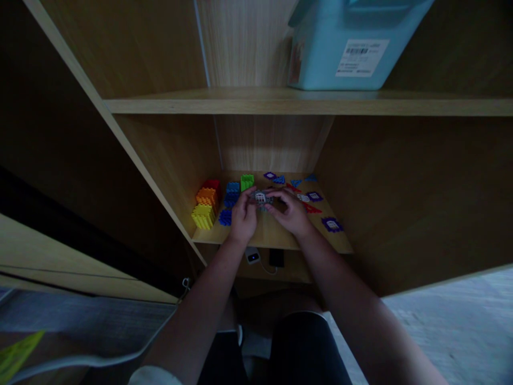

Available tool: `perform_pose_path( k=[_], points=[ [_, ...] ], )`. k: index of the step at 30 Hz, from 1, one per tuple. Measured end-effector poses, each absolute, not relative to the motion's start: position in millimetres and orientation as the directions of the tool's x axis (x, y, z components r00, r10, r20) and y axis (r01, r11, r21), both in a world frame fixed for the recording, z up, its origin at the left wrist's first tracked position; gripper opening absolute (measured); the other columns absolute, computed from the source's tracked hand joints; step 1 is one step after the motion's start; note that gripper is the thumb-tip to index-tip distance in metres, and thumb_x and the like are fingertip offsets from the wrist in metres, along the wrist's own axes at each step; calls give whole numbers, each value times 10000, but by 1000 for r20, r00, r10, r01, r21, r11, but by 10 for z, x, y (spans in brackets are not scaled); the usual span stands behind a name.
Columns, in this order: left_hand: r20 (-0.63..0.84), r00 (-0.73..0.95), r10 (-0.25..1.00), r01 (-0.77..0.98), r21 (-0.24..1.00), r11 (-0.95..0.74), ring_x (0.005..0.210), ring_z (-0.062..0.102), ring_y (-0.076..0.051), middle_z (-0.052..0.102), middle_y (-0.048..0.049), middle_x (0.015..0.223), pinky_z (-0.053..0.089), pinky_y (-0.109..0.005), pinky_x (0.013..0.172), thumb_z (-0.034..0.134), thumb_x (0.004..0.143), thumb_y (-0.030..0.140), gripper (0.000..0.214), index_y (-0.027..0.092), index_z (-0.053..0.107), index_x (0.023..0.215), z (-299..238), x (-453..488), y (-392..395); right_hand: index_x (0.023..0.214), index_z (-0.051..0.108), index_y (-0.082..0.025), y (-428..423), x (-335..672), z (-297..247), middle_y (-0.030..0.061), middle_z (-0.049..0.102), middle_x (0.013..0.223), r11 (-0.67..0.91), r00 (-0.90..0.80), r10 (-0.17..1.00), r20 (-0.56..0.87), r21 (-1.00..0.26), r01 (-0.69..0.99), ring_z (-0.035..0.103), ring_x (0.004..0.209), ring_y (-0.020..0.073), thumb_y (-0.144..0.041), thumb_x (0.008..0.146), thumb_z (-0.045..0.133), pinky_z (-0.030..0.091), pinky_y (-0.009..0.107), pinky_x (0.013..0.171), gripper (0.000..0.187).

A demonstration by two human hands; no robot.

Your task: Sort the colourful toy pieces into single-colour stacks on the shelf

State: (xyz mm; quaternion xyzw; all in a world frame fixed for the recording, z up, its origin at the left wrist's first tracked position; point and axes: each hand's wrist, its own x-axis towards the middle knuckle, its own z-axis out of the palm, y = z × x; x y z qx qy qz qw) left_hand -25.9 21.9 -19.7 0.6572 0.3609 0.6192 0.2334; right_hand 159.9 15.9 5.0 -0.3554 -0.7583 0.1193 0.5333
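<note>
Both my hands reach into a low wooden shelf compartment (272,235). My left hand (243,214) and my right hand (292,213) meet over a small grey-and-white plastic piece (261,198), fingers pinched on it from either side. To the left of my left hand stand stacked interlocking blocks: yellow (203,216), orange (207,196), red (212,185), blue (232,193) and green (247,182). Flat purple pieces (332,224), blue pieces (295,183) and red pieces (311,209) lie scattered to the right of my right hand.
A light blue plastic bin (340,48) with a barcode label stands on the shelf above. A small device with a lit screen (253,256) and a dark object (276,258) lie below the shelf edge. My knees are beneath, with grey floor at the right.
</note>
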Motion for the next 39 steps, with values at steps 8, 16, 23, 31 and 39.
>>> perform_pose_path(
  k=[8, 16, 23, 31, 39],
  points=[
    [656, -88, 750, 176, 751, -636, 1164, 742, -236, 716, -139, 1330, 661, -422, 972, 413, 1124, 340, 348, 227, 561, 1418, -225, -220, 268, 1211, 677, -281, 299, 1674, -76, 96, 773, 1242, 560, 36, 745, 666, -654, 509, 713, 1187, 298, -541, 965, 730, 561, 502, 1084, 362],
    [653, -90, 752, 281, 741, -610, 1231, 716, -258, 724, -137, 1315, 578, -484, 1125, 474, 1060, 219, 289, 214, 612, 1313, -242, -234, 306, 1234, 645, -284, 347, 1685, -132, 99, 769, 1269, 563, -12, 766, 643, -661, 496, 716, 1204, 289, -581, 972, 709, 554, 509, 1117, 401],
    [618, -79, 782, 316, 760, -568, 1169, 727, -241, 738, -117, 1235, 583, -451, 1094, 501, 1022, 179, 266, 207, 620, 1258, -261, -202, 344, 1227, 645, -281, 342, 1680, -121, 99, 773, 1265, 555, -31, 779, 626, -665, 500, 718, 1198, 282, -585, 976, 693, 555, 504, 1112, 396],
    [598, -73, 798, 294, 777, -556, 1132, 730, -248, 741, -122, 1209, 592, -469, 1063, 517, 1017, 177, 254, 203, 624, 1245, -244, -208, 334, 1241, 646, -270, 315, 1663, -85, 104, 767, 1257, 533, -51, 800, 598, -669, 518, 711, 1187, 282, -532, 975, 673, 554, 499, 1098, 374],
    [619, -78, 782, 313, 760, -570, 1116, 726, -235, 737, -107, 1188, 588, -438, 1051, 503, 1023, 179, 246, 207, 614, 1241, -218, -201, 315, 1315, 620, -266, 322, 1703, -111, 113, 731, 1332, 546, -87, 792, 605, -637, 544, 683, 1237, 284, -512, 970, 686, 530, 495, 1122, 429]
  ],
)
